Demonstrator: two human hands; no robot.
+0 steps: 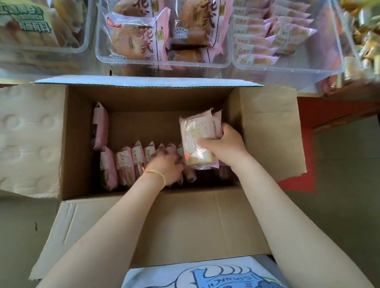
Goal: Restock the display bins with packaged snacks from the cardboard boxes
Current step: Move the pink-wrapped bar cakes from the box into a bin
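Beneath display bins (283,33), right hand (224,145) clutches pink packets (198,132); left hand's (165,171) grip unclear

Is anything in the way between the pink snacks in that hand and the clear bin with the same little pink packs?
Nothing visible blocks the way. The right hand holds a stack of pink packs above the open cardboard box. The clear bin sits higher up on the shelf, open-topped, with room beside its packs.

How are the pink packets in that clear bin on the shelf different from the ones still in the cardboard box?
The bin packets lie flat in overlapping rows; the box packets stand on edge in one line. The clear bin looks fairly full, while the cardboard box is mostly empty. Both appear to be the same pink-and-white wrapped snack.
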